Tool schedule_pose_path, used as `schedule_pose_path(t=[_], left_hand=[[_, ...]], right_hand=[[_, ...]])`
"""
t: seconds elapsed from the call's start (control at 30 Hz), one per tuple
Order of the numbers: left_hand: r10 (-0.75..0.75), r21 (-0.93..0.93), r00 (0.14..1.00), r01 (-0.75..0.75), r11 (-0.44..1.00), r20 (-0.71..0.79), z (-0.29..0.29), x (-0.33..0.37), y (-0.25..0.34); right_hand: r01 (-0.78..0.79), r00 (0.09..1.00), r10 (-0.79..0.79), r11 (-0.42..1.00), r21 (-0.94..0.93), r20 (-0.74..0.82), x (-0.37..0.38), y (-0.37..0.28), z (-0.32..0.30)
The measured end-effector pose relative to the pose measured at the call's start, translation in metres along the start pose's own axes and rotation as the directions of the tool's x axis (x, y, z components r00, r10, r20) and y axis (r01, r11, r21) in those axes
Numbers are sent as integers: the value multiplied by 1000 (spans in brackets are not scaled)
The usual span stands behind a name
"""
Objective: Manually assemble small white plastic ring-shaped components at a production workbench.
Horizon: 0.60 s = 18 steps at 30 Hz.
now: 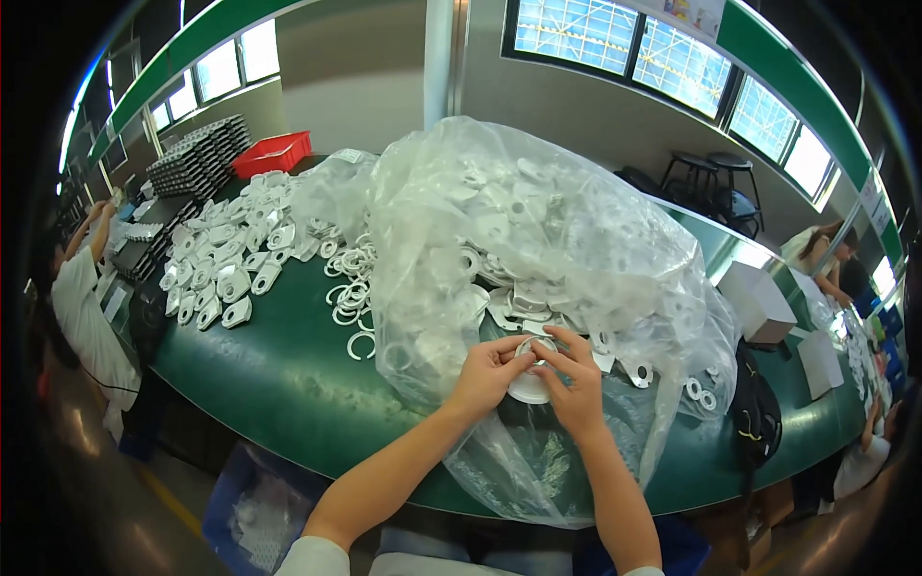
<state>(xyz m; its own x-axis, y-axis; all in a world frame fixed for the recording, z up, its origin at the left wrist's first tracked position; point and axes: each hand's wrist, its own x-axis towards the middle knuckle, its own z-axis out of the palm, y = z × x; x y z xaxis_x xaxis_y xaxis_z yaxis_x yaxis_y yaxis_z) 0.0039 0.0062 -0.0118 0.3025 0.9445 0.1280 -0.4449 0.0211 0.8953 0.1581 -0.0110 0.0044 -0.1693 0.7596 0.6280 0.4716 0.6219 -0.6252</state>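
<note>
Between both hands is a white plastic part [528, 388] with a round end, held just above the near edge of a big clear plastic bag [423, 211]. My left hand [488, 372] grips it from the left, thumb and fingers closed on its upper rim. From the other side my right hand [573, 376] pinches it, fingertips meeting near the top of the round end. A thin ring seems to lie on the part, but the fingers partly hide it. Many similar white parts [523, 305] spill from the bag's opening just beyond my hands.
White parts [230, 280] lie heaped at the left, beside loose white rings [361, 346]. Behind them are a red bin [273, 153] and stacked grey trays [200, 154]. White boxes [757, 302] and a black bag [756, 408] sit right. A blue bin [223, 509] stands below the green table [279, 384]. Co-workers sit at both sides.
</note>
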Motion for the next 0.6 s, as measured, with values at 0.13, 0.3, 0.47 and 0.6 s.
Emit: schedule_pose_path(t=[0.13, 0.3, 0.47, 0.6], left_hand=[[38, -2, 999, -38, 999, -12, 2, -1, -1], [206, 302, 976, -176, 937, -72, 3, -10, 7], [665, 830, 713, -497, 254, 223, -4, -13, 47], [758, 956, 633, -98, 277, -154, -84, -57, 87]], right_hand=[[-128, 990, 138, 971, 203, -32, -8, 8, 10], [-459, 881, 433, 682, 569, 191, -19, 18, 32], [-383, 910, 390, 653, 654, 144, -17, 24, 15], [-549, 816, 454, 414, 726, 359, -16, 10, 10]])
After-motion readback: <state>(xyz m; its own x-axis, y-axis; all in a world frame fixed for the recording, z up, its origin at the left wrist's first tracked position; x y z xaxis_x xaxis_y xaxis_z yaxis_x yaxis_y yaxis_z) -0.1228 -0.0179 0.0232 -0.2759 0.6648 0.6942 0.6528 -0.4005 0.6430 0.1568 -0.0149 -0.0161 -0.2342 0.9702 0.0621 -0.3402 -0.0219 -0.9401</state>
